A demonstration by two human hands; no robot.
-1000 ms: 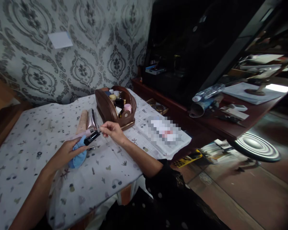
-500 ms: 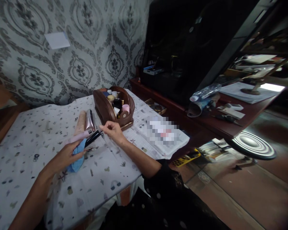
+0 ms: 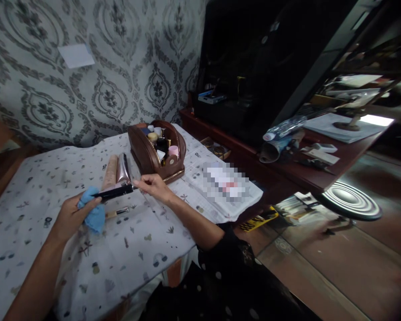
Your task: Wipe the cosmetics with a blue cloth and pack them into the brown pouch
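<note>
Blue cloth [image 3: 95,216] is bunched in the left hand's [image 3: 68,214] grip, against the left end of a black tube [image 3: 112,193] over the bench [image 3: 30,187]; the right hand [image 3: 155,187] pinches its right tip. I'd keep that pinch light and turn the tube slowly against the fabric.

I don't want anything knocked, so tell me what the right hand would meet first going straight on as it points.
Likely the near end of the black tube in the left hand; whether the right hand touches it is unclear.
</note>
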